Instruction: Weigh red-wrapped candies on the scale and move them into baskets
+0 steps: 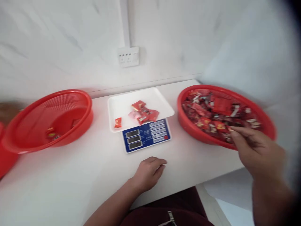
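My right hand (257, 149) is over the near edge of the right red basket (188, 125). Its thumb and forefinger pinch a small red-wrapped candy (229, 128), mostly hidden by the fingertips. Many red and dark wrapped candies (222, 106) fill that basket. On the table, in front of the scale, rests my left hand (150, 172), holding nothing, thumb and fingers slightly apart. The blue digital scale (147, 138) carries a white tray (119, 105). A small pile of red and pink packets (143, 113) lies on the tray, and one red candy (118, 122) sits apart near its left corner.
To the left stands another red basket (72, 133) with a few wrapped candies (50, 133) at its bottom. Part of a further red container (7, 160) shows at the left edge. A wall with a socket (128, 57) rises behind the white table (94, 175).
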Demonstrator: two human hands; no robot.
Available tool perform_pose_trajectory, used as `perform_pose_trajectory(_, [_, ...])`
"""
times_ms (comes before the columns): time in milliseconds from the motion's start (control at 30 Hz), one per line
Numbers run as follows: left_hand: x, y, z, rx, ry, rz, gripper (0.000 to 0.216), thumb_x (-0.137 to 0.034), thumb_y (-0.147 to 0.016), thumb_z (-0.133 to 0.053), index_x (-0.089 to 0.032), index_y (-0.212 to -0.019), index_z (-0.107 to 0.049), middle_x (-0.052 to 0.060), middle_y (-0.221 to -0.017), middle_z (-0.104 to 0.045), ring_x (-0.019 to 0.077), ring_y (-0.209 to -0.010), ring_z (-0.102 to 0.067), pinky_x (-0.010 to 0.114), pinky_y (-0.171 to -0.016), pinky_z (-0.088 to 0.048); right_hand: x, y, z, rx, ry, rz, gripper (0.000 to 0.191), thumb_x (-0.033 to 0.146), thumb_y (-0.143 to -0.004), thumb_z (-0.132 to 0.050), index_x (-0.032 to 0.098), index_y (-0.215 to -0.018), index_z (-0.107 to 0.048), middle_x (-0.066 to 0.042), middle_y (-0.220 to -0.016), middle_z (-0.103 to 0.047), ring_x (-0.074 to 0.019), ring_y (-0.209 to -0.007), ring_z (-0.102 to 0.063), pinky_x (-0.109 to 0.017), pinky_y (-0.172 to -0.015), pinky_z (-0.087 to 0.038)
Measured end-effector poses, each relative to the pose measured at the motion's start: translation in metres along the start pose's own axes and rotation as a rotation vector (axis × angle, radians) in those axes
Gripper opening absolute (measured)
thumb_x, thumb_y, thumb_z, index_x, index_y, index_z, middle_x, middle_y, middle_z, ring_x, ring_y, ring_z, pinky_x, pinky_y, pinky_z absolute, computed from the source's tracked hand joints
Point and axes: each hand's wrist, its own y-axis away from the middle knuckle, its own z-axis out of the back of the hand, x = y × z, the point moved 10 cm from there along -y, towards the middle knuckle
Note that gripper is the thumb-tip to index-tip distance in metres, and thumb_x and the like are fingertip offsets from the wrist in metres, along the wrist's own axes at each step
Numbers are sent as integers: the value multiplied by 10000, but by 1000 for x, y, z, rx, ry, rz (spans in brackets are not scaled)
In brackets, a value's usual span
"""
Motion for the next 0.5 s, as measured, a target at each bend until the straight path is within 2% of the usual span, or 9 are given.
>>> perform_pose_trajectory(133, [3, -2, 4, -52, 18, -33, 248, -235, -902, -412, -227, -1039, -619, 36, -949, -697, 163, -864, -650, 271, -767, -528, -14, -15, 26, -46, -99, -106, 345, 437, -790, -541, 200, -1014, -651, -88, -934, -691, -239, -861, -645, -385, -832, -497])
perform_pose_trajectory(200, [3, -2, 3, -57, 18, -52, 242, -228, -899, -417, -226, -1030, -621, 35, -935, -698, 163, -849, -652, 270, -755, -530, -18, -9, 25, -39, -158, -153, 346, 455, -799, -537, 216, -1028, -638, -69, -877, -688, -234, -826, -650, -401, -829, -507])
perform_pose_trajectory(267, [-1, -1, -1, -46, 18, -68, 239, -221, -896, -424, -228, -1026, -624, 32, -928, -700, 163, -847, -652, 269, -759, -530, -11, 4, 13, -12, -212, -148, 324, 465, -798, -542, 234, -1007, -632, -53, -799, -678, -235, -775, -654, -395, -786, -528])
perform_pose_trajectory(333, [-8, 0, -2, -43, 3, -86, 238, -218, -894, -430, -227, -1028, -627, 31, -920, -704, 163, -841, -654, 269, -765, -529, 7, 22, -16, 95, -273, -94, 296, 462, -796, -542, 246, -981, -623, -53, -776, -673, -236, -732, -656, -373, -729, -543])
perform_pose_trajectory(400, [-16, 1, 5, -71, -36, -122, 240, -219, -895, -434, -218, -1040, -625, 34, -920, -708, 162, -838, -654, 268, -770, -528, 29, 44, -59, 282, -315, -16, 282, 456, -796, -529, 252, -972, -614, -57, -795, -679, -234, -716, -659, -364, -707, -543])
perform_pose_trajectory(467, [-22, 3, 24, -149, -93, -154, 248, -222, -900, -433, -210, -1068, -614, 44, -955, -704, 157, -863, -650, 263, -792, -524, 47, 69, -105, 481, -333, 46, 287, 461, -799, -498, 266, -981, -605, -53, -817, -685, -233, -730, -664, -360, -701, -540])
perform_pose_trajectory(500, [-22, 6, 41, -213, -127, -155, 251, -224, -901, -433, -210, -1083, -606, 51, -987, -696, 154, -896, -643, 259, -813, -519, 52, 81, -125, 564, -339, 65, 297, 470, -799, -481, 275, -990, -600, -47, -817, -687, -232, -734, -665, -359, -692, -540])
